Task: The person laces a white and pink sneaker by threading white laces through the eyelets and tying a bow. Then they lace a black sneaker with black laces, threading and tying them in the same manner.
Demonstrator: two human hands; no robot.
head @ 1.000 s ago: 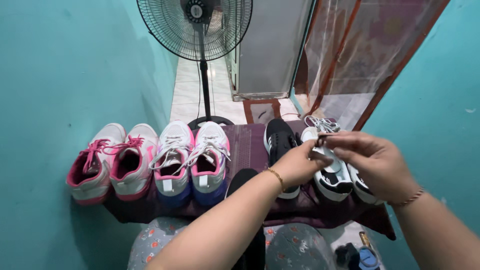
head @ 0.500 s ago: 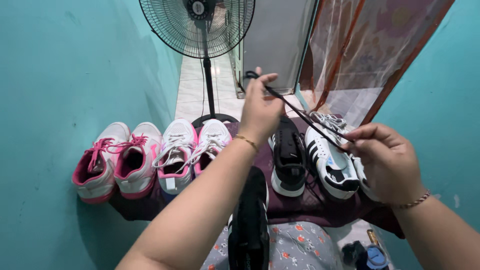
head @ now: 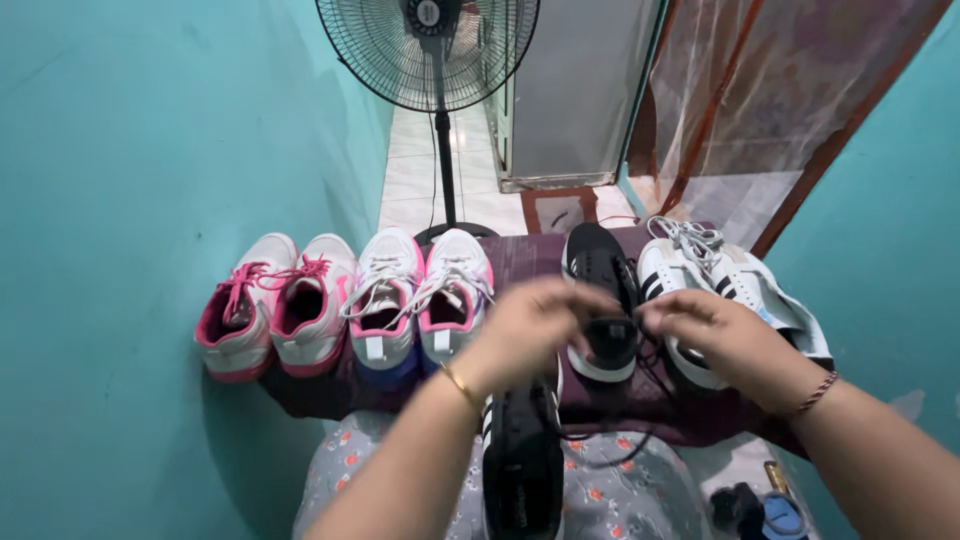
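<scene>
on lap, black sneaker (head: 522,470) w/ white stripes, toe pointing away, lace loose.

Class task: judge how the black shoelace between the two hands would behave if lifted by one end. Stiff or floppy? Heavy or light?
Probably floppy: the black shoelace sags in a loose loop over the lap. Likely light, since both hands, left hand and right hand, need only fingertips.
</scene>
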